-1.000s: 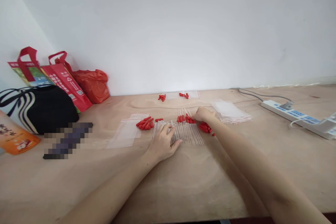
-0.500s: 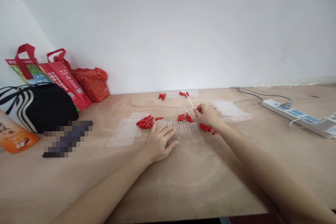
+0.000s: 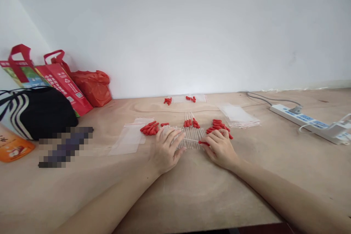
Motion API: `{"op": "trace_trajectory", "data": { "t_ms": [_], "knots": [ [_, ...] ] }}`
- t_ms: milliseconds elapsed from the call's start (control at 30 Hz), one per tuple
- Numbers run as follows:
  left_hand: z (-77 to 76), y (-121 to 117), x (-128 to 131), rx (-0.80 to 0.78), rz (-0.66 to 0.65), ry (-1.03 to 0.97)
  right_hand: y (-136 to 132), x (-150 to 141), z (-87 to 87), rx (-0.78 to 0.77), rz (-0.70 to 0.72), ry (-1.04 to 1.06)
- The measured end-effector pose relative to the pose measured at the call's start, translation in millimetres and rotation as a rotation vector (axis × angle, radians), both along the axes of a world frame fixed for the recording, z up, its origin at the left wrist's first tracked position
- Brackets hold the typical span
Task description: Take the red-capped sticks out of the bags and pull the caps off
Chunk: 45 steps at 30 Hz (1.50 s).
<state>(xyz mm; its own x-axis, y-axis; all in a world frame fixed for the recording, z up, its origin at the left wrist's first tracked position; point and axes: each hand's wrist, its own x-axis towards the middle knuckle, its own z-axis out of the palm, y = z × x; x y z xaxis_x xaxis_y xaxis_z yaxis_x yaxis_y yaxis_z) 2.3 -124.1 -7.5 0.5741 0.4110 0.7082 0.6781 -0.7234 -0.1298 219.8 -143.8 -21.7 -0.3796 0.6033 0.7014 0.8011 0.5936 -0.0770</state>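
Note:
My right hand (image 3: pixel 223 150) pinches the red bulb end of a glass dropper (image 3: pixel 191 140). Its pale tube points left toward my left hand (image 3: pixel 168 150), which lies palm down with fingers stretched over a row of clear glass tubes (image 3: pixel 195 133). Several droppers with red bulbs (image 3: pixel 192 123) lie just beyond the row, tubes pointing away. Left of my left hand is a pile of red rubber bulbs (image 3: pixel 150 128). More red bulbs (image 3: pixel 217 123) sit behind my right hand, partly covered by it. Whether the dropper's tip touches my left fingers, I cannot tell.
Clear zip bags lie at left (image 3: pixel 127 140) and right (image 3: pixel 236 115). Farther back are loose red bulbs (image 3: pixel 168 101) beside another bag. A power strip (image 3: pixel 304 119) with cables stands at right. A black bag (image 3: pixel 46 113) and red bags (image 3: pixel 91 86) fill the left side.
My right hand has come nearer and slightly right, bringing the dropper down over the row of tubes; its tube now points left instead of away. My left hand stays on the row.

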Motion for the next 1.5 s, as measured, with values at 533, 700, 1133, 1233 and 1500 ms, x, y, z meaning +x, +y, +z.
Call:
{"op": "trace_trajectory", "data": {
  "t_ms": [533, 700, 1133, 1233, 1500],
  "knots": [
    [-4.7, -5, 5, -0.02, -0.07, 0.082, -2, -18, -1.9, 0.061, 0.095, -0.017],
    [-5.1, -7, 6, -0.015, -0.096, 0.081, -4, -17, 0.9, 0.027, 0.166, -0.02],
    [-7.5, -6, 7, 0.026, -0.153, 0.056, -7, -11, -0.7, 0.017, 0.247, -0.001],
    [-8.2, -6, 8, 0.05, -0.169, 0.027, -7, -11, -1.8, 0.03, 0.26, 0.006],
    [-8.5, -4, 7, 0.067, -0.187, 0.025, -7, -11, -2.8, 0.059, 0.257, 0.05]
  ]
}}
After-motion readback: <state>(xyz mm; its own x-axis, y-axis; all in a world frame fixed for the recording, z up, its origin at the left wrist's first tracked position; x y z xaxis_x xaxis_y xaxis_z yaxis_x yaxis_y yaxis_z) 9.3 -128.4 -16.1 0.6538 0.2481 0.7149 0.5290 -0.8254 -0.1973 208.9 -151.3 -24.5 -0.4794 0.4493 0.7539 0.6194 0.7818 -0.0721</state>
